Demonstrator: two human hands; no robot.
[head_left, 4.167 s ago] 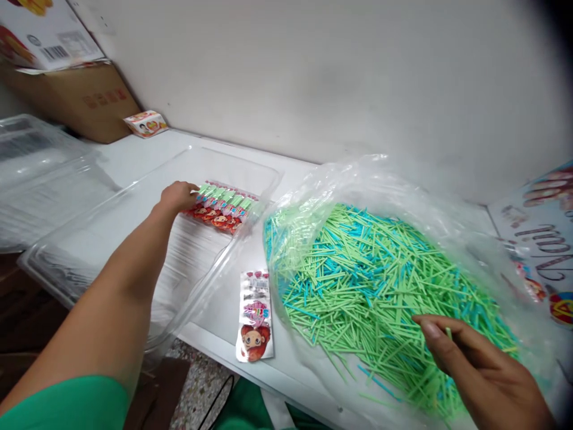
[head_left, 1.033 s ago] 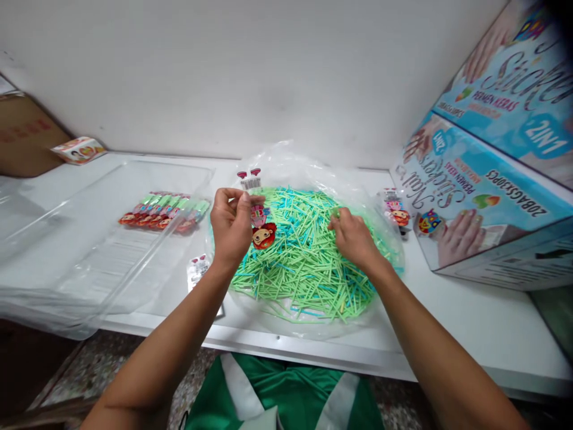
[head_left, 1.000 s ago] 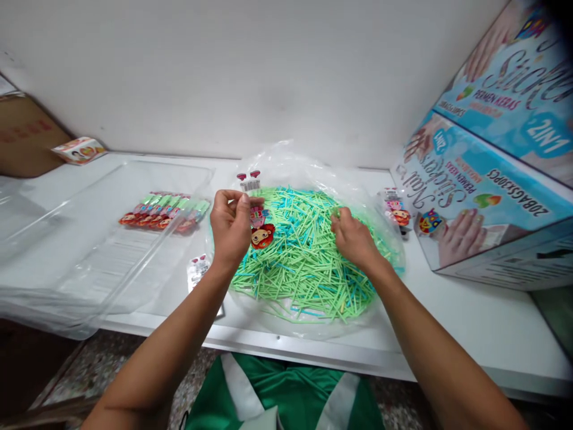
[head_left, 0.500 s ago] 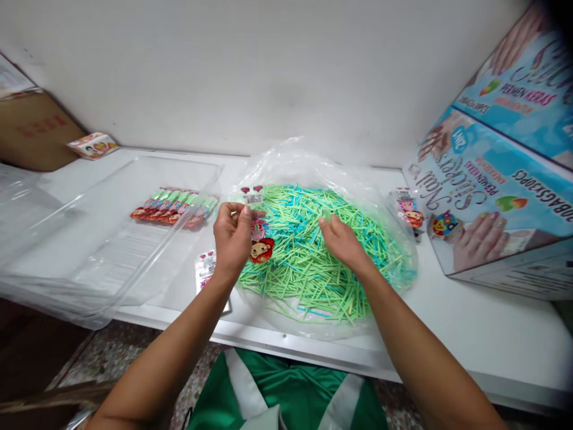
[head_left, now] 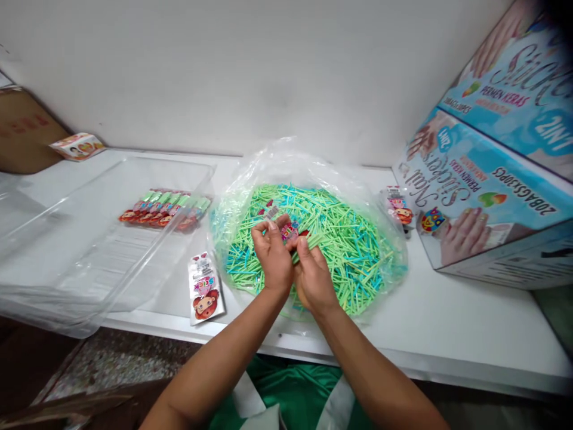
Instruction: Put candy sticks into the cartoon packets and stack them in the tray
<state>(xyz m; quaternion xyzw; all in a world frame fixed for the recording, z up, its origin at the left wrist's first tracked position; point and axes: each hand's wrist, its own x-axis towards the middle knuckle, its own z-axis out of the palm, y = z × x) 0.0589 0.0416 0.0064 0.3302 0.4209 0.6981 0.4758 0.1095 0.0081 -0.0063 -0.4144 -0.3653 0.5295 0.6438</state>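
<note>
Left hand (head_left: 273, 257) and right hand (head_left: 314, 276) meet at the centre of the frame, almost touching: the left is clamped on a packet (head_left: 289, 232), the right on some green sticks (head_left: 316, 240) near its lower end; whether these are inside it, I cannot tell. A white bench (head_left: 465, 328) spans the frame below. Stacked blue cartons (head_left: 477, 164) stand at the right edge; a clear tray (head_left: 101, 280) lies at left. At centre, a clear bag (head_left: 286, 156) lies around a green and blue heap (head_left: 349, 251). A row of packets (head_left: 157, 206) lies in the tray; a flat packet (head_left: 206, 291) rests between tray and bag.
</note>
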